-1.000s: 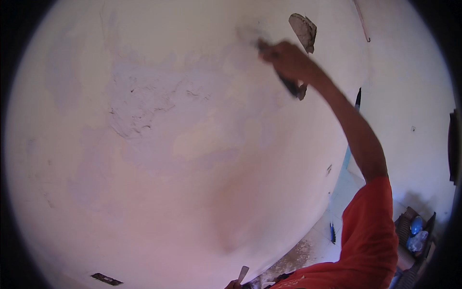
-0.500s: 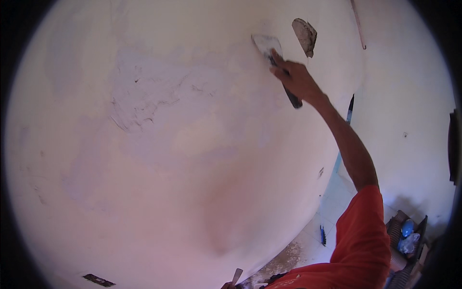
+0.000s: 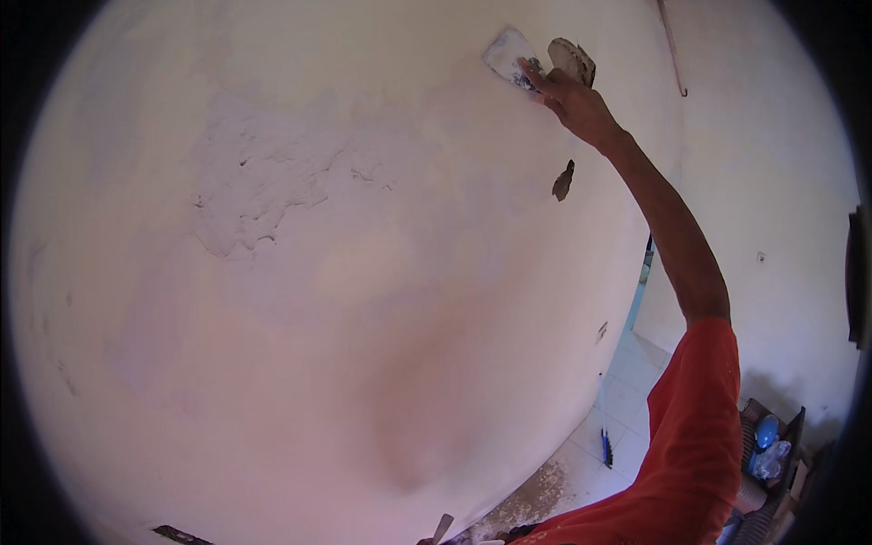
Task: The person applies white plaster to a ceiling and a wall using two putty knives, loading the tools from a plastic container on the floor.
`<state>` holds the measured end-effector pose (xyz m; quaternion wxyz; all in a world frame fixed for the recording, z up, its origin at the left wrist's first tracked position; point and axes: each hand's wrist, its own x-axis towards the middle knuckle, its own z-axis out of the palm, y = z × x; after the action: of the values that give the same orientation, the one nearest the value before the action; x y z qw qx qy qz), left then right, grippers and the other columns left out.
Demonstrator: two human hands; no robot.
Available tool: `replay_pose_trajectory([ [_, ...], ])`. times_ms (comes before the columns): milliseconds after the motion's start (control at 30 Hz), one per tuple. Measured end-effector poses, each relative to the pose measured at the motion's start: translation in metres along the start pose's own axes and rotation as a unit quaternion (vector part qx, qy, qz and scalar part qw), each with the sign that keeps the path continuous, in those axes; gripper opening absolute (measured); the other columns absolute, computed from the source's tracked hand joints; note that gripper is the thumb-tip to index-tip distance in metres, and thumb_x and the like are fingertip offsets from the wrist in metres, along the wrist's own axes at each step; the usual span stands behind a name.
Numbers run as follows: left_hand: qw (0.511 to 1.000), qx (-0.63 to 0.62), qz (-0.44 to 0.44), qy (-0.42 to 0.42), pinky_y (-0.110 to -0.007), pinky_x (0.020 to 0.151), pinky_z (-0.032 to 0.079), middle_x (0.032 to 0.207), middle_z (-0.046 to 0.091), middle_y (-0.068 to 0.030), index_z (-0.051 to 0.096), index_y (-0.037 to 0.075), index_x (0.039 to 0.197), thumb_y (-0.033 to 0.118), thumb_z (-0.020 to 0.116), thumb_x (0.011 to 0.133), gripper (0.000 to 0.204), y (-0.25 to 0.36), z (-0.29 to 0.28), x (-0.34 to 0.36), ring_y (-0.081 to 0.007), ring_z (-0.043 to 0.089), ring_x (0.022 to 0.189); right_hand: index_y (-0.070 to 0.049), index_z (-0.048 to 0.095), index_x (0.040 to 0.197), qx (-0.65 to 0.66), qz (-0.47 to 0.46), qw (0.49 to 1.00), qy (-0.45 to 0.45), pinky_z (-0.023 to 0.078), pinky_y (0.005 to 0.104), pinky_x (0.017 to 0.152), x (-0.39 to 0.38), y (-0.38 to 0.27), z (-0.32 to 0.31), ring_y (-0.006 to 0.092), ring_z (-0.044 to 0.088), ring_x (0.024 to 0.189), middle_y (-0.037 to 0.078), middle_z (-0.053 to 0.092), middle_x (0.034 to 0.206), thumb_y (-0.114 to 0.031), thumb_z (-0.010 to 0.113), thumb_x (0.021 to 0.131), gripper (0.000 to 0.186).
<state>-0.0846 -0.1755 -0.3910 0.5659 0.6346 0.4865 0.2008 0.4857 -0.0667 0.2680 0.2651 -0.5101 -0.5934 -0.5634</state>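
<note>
High on the pale wall (image 3: 345, 345), my right hand (image 3: 581, 107) grips a wide putty knife (image 3: 512, 58). Its whitish-smeared blade lies against the plaster, just left of a broken hole (image 3: 570, 60). My fingers and wrist hide the handle. Below the wrist is a smaller dark hole (image 3: 563, 181). At the lower edge, only a sliver of my left hand (image 3: 424, 542) shows, closed at the base of a narrow putty knife (image 3: 442, 527) whose blade points up. Left of centre, a rough patch of plaster (image 3: 263, 182) has ridges and cracks.
A wall opening (image 3: 180, 534) sits at the lower left. On the tiled floor (image 3: 627, 377) at right lies a blue-and-black brush (image 3: 607, 449). A dark rack (image 3: 772, 472) holding a blue object and a plastic bag stands behind my right sleeve. A thin pipe (image 3: 674, 50) hangs upper right.
My right hand has moved up and slightly right with the putty knife, closer to the upper hole. The smaller hole below is now uncovered. My left hand has sunk lower in view.
</note>
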Motion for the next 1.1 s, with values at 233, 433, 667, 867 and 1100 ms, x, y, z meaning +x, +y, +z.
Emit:
replay_pose_trajectory([
  [233, 1.0, 0.009, -0.007, -0.005, -0.027, 0.075, 0.046, 0.092, 0.061, -0.0007, 0.064, 0.01, 0.114, 0.018, 0.067, 0.09, 0.025, -0.005, 0.004, 0.0, -0.0097, 0.054, 0.087, -0.02, 0.025, 0.157, 0.104, 0.125, 0.976, -0.142, 0.052, 0.0429, 0.076, -0.071, -0.035, 0.011, 0.0337, 0.063, 0.081, 0.017, 0.06, 0.089, -0.017, 0.052, 0.1, 0.063],
  [433, 1.0, 0.006, 0.004, -0.01, -0.027, 0.075, 0.046, 0.092, 0.061, -0.001, 0.064, 0.011, 0.114, 0.018, 0.068, 0.089, 0.026, -0.008, 0.008, -0.008, -0.0095, 0.054, 0.088, -0.006, 0.069, 0.12, 0.26, 0.31, 0.913, -0.059, 0.049, 0.0301, 0.064, -0.047, -0.06, -0.047, 0.0128, 0.058, 0.065, 0.007, 0.053, 0.066, -0.039, 0.063, 0.094, 0.043],
  [667, 1.0, 0.01, 0.001, -0.008, -0.027, 0.075, 0.046, 0.092, 0.061, -0.0013, 0.063, 0.011, 0.115, 0.019, 0.068, 0.089, 0.028, -0.015, 0.008, -0.017, -0.0092, 0.054, 0.089, -0.003, 0.064, 0.102, 0.337, 0.307, 0.876, -0.159, 0.044, 0.0304, 0.053, 0.032, -0.044, -0.054, 0.0068, 0.045, 0.056, 0.0, 0.046, 0.06, -0.038, 0.062, 0.096, 0.036],
  [867, 1.0, 0.011, -0.003, -0.006, -0.027, 0.075, 0.046, 0.092, 0.061, -0.0016, 0.063, 0.012, 0.116, 0.019, 0.068, 0.089, 0.029, -0.028, 0.005, -0.027, -0.0089, 0.054, 0.089, -0.012, 0.057, 0.139, 0.282, 0.155, 0.899, -0.296, 0.051, 0.038, 0.079, -0.039, -0.111, -0.088, 0.0274, 0.065, 0.074, 0.019, 0.066, 0.08, -0.033, 0.06, 0.096, 0.048],
  [1100, 1.0, 0.007, 0.017, -0.022, -0.027, 0.075, 0.047, 0.092, 0.062, -0.0031, 0.064, 0.011, 0.116, 0.02, 0.067, 0.09, 0.028, -0.04, 0.001, -0.036, -0.0101, 0.055, 0.088, -0.001, 0.067, 0.119, 0.355, 0.307, 0.876, -0.113, 0.045, 0.0306, 0.057, 0.018, -0.014, -0.064, 0.0111, 0.051, 0.06, 0.0, 0.053, 0.069, -0.041, 0.064, 0.091, 0.049],
])
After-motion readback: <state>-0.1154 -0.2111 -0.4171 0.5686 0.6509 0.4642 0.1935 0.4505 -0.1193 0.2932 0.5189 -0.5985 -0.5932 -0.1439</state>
